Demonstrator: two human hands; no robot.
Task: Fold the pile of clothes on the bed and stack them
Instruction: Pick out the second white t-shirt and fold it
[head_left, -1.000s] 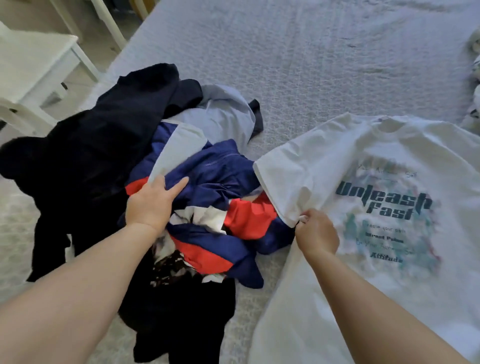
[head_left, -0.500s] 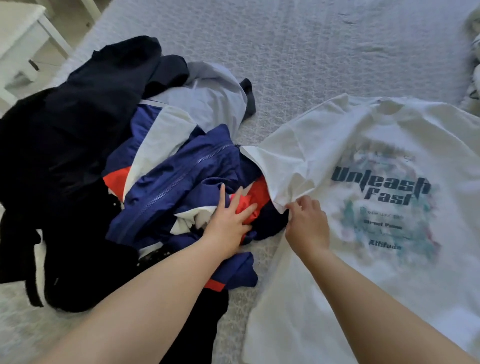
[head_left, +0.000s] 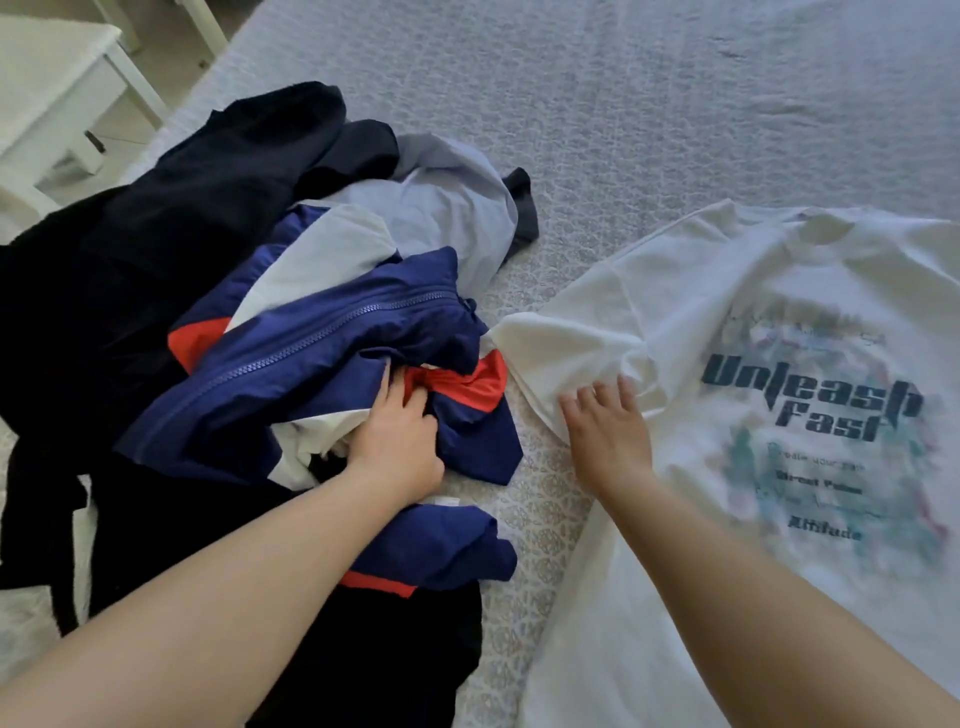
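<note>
Item 1, left hand (head_left: 397, 441): laid on the jacket (head_left: 332, 353), fingers curled into its folds at a red panel; whether cloth is truly pinched cannot be told.

Item 2, right hand (head_left: 610, 436): rested on the tee (head_left: 727, 415) at its sleeve (head_left: 566, 353), fingers loosely spread and fairly straight, nothing gripped. The sleeve's free end is found just beyond and left of these fingertips, so this is the nearer hand for folding it inward; the tee's long axis is run from near edge to far collar.

Item 3, jacket: slick crumpled shell, navy with red and white panels, zip line exposed, touching the sleeve tip.

Item 4, tee: soft cream knit, spread mostly flat, dark lettering over a blurred print.

Item 5, pile (head_left: 156, 249): black garments and a pale lilac one, heaped left, unfolded.

Item 6, bed (head_left: 623, 104): textured grey cover.

Item 7, white furniture (head_left: 47, 78): far left, off the bed.
</note>
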